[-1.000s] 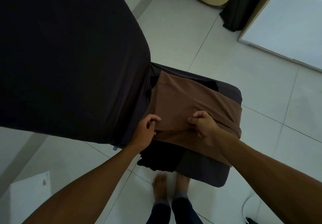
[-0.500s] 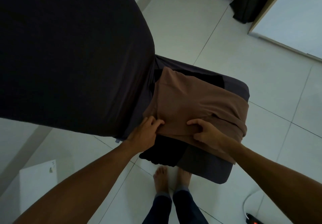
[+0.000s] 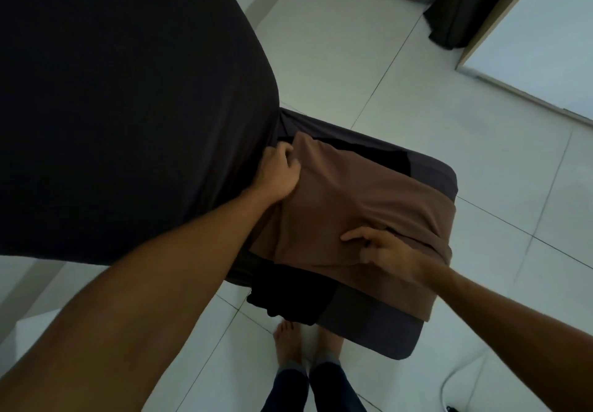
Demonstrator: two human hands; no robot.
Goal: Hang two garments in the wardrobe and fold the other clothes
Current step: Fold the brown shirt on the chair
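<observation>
Brown garment (image 3: pixel 346 200) under right hand (image 3: pixel 390 251), left hand (image 3: pixel 279 174) gripping edge

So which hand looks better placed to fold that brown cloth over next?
Probably the left hand: it grips the brown cloth's far corner, free to lift. The right hand lies on the near edge, pinning it.

Matt brown cloth garment (image 3: pixel 346 206) on smooth dark fabric cushion (image 3: pixel 369 325); glossy tiled floor (image 3: pixel 417 97).
</observation>
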